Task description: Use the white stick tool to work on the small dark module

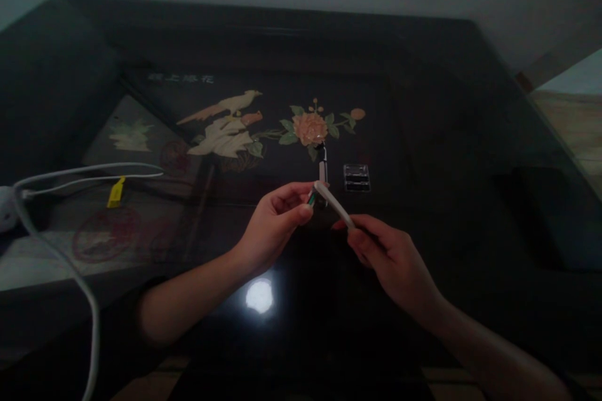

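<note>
Near the middle of the dark glossy table, my left hand (278,220) is closed in a pinch on a small piece with a green part (311,199); its kind is too small to make out. My right hand (386,255) grips the lower end of a slim pale stick (335,203). The stick slants up to the left, and its far tip meets my left fingertips. Just beyond them shows a narrow light-coloured thing with a black end (322,163); whether it joins what I hold, I cannot tell. To its right lies a small clear-edged rectangular case (357,178).
A white cable (91,301) curves down the left side from a white device (6,208) at the edge. A yellow tag (115,193) hangs on a thinner cord. The tabletop (437,138) carries a bird-and-flower picture and reflects a bright light. A dark block (564,219) is at right.
</note>
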A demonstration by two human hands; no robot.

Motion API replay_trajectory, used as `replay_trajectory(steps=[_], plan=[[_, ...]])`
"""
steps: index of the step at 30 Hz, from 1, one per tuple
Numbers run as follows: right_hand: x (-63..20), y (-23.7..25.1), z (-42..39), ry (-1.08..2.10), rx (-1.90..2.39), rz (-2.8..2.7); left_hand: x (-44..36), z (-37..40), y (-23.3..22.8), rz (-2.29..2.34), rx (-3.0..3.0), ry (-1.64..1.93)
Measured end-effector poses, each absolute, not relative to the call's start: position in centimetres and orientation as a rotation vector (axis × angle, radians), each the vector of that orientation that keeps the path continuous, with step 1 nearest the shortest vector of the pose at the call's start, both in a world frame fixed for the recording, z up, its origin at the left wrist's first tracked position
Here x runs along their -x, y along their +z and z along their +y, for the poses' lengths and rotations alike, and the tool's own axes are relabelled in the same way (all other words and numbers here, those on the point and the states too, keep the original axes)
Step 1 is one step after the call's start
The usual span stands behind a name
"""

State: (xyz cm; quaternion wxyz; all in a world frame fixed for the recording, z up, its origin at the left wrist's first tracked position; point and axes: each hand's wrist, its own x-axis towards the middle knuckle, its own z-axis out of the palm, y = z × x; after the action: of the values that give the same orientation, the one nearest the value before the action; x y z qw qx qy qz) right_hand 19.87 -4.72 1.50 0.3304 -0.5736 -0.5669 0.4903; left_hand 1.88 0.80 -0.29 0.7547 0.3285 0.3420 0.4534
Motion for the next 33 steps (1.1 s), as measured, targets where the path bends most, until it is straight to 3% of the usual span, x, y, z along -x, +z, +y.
replay_trajectory(steps=[16,33], plan=[[-19.6,1.6,-5.2,1.369,1.453,-1.437,-1.9,0.8,-0.3,0.710,-0.705,0.991],[-19.9,1.3,-4.7,1.177,1.541,-1.545,-1.7,0.8,-0.5,0.685,-0.707,0.961]])
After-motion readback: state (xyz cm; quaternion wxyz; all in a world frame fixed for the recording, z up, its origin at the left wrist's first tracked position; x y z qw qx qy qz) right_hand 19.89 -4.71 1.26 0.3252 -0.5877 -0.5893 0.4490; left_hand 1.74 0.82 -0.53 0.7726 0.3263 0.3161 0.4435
